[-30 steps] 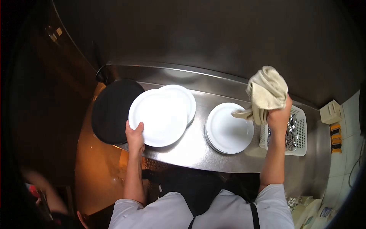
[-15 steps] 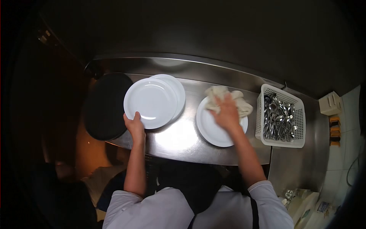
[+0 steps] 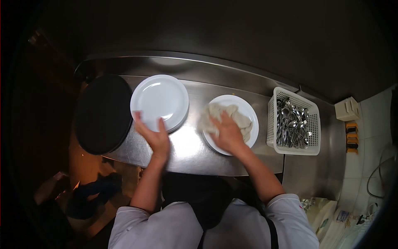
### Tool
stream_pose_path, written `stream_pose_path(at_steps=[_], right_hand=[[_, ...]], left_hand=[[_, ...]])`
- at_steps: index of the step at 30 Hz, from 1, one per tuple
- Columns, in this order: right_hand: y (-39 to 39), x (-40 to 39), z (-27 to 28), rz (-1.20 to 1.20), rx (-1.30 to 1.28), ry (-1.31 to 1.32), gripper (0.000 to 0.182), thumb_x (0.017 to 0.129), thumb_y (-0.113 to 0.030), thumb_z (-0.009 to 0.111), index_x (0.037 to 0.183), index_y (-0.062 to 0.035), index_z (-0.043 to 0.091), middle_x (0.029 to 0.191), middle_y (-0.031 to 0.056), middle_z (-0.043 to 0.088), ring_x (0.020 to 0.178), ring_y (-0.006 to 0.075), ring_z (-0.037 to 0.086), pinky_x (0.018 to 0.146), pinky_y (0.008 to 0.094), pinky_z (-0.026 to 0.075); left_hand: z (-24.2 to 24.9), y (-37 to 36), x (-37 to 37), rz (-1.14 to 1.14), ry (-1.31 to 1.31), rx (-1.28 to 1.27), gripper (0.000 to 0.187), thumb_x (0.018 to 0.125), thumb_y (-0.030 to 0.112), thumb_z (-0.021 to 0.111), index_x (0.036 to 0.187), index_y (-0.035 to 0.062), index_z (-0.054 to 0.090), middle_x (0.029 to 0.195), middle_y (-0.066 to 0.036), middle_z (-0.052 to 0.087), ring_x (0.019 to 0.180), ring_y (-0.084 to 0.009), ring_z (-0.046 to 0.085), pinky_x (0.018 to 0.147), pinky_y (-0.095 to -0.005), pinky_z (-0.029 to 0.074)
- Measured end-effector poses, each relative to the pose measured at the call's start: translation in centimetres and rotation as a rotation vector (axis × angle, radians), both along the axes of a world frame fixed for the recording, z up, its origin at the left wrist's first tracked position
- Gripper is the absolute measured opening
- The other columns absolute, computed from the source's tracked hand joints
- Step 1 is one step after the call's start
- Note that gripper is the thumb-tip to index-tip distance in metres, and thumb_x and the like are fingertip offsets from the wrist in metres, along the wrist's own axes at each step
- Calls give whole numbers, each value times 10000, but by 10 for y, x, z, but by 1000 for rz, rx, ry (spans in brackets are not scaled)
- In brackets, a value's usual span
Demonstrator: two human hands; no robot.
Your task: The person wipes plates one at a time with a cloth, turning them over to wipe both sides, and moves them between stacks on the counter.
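Note:
A stack of white plates [image 3: 159, 99] stands on the steel counter in front of me. My left hand [image 3: 154, 136] is at its near edge, thumb and fingers spread apart; whether the fingertips touch the rim is hard to tell. To the right lies another white plate [image 3: 248, 111], with a cream cloth [image 3: 238, 120] bunched over its middle. My right hand [image 3: 227, 133] presses the cloth onto this plate, fingers over the fabric. The cloth's left end is blurred by motion.
A stack of black oval trays [image 3: 103, 114] sits at the counter's left end. On the right, a white perforated basket [image 3: 316, 124] holds several spoons and other cutlery. A raised steel ledge [image 3: 199, 64] runs along the back. Part of another person [image 3: 56, 182] shows at lower left.
The top plate now sits squarely on its stack, and my left hand has let go, fingers opened. My right hand has moved the cloth toward the plate's left side.

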State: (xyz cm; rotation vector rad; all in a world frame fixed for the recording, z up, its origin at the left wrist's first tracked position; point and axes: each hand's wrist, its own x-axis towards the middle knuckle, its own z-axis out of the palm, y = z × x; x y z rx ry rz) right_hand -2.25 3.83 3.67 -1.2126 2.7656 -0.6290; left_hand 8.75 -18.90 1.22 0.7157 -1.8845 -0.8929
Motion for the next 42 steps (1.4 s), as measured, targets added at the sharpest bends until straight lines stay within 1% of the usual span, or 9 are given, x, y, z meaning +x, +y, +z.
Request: stream_pose_path(at_steps=[3, 8, 13, 19, 28, 34, 36, 39, 42], right_hand=[[52, 32, 24, 193, 81, -175, 605, 795, -228, 770, 1373, -164, 604, 1392, 283, 536, 1332, 432, 484, 1115, 468, 402], [101, -30, -2, -113, 186, 64, 584, 775, -176, 759, 1345, -166, 632, 1411, 295, 514, 1337, 464, 469, 1128, 470, 393], [7, -55, 10, 379, 114, -215, 608, 802, -206, 725, 1393, -238, 589, 1546, 251, 374, 1423, 385, 392, 1122, 426, 397], [29, -100, -11, -58, 117, 268, 629, 845, -247, 712, 1445, -238, 525, 1472, 269, 453, 1321, 420, 493, 1027, 447, 474], [83, 34, 10, -587, 363, -92, 588, 836, -217, 709, 1385, -90, 540, 1175, 315, 619, 1050, 466, 642, 887, 537, 524], [80, 41, 83, -386, -101, -250, 379, 848, -181, 682, 1201, -40, 674, 1064, 256, 703, 1034, 403, 687, 893, 416, 542], [73, -6, 84, -426, -200, -183, 370, 856, -181, 675, 1208, -64, 675, 1065, 239, 708, 1023, 388, 692, 891, 419, 540], [79, -65, 5, -246, 44, 135, 527, 884, -334, 677, 1350, -102, 600, 1364, 295, 540, 1299, 424, 503, 1096, 444, 400], [51, -82, -13, -174, 195, 261, 645, 881, -442, 676, 1434, -143, 531, 1492, 326, 388, 1421, 465, 323, 1183, 480, 272]], left_hand=[[-9, 62, 9, -467, 13, -11, 677, 824, 87, 740, 1389, -77, 405, 1399, -252, 444, 1303, -404, 413, 1114, -493, 313], [-12, 98, 3, -1024, -41, -437, 359, 761, 282, 821, 1046, 96, 707, 1046, -54, 659, 1091, -265, 610, 1037, -485, 376], [-21, 102, -16, -1112, -63, -429, 291, 751, 279, 827, 973, 123, 722, 927, -28, 659, 1005, -231, 640, 1060, -521, 371], [-30, 117, -18, -990, -31, -398, 258, 729, 266, 835, 905, 118, 719, 885, -29, 647, 926, -233, 641, 1005, -501, 426], [-41, 121, -16, -960, 27, -354, 260, 720, 250, 842, 903, 105, 726, 899, -12, 649, 938, -211, 636, 1037, -503, 401], [-23, 107, 1, -756, 8, -228, 640, 706, 369, 864, 1214, 55, 636, 1278, -189, 529, 1247, -392, 484, 1122, -589, 276], [-45, 108, 2, -770, -130, -50, 1177, 627, 485, 901, 1494, -15, 282, 1498, -301, 281, 1400, -491, 272, 1145, -643, 180], [-54, 111, -2, -829, -381, 113, 1505, 578, 483, 935, 1543, -62, -84, 1598, -334, 87, 1495, -497, 68, 1167, -665, 67], [-37, 115, -5, -810, -522, 184, 1517, 565, 469, 944, 1539, -64, -90, 1598, -335, 88, 1509, -480, 35, 1172, -659, 43]])
